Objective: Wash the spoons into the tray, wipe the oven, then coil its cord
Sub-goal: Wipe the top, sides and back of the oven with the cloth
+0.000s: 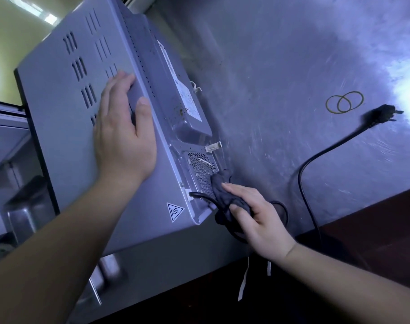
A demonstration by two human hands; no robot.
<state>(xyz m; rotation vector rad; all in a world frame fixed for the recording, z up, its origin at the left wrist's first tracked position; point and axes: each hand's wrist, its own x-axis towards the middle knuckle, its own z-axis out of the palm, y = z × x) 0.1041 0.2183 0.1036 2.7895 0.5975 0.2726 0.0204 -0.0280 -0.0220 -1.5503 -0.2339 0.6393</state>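
Note:
A grey oven [66,127] stands on the steel counter [281,66] with its back panel facing right. My left hand [124,134] lies flat on its top, fingers over the rear edge. My right hand [257,218] grips a dark cloth [225,195] and holds it against the perforated vent at the lower back of the oven. The black cord [313,160] leaves the oven beside the cloth, loops under my right hand and runs across the counter to its plug [383,114].
Two rubber bands [344,105] lie on the counter near the plug. A steel sink area [24,206] sits at the left below the oven. The counter's front edge runs diagonally under my right wrist, with dark floor beyond.

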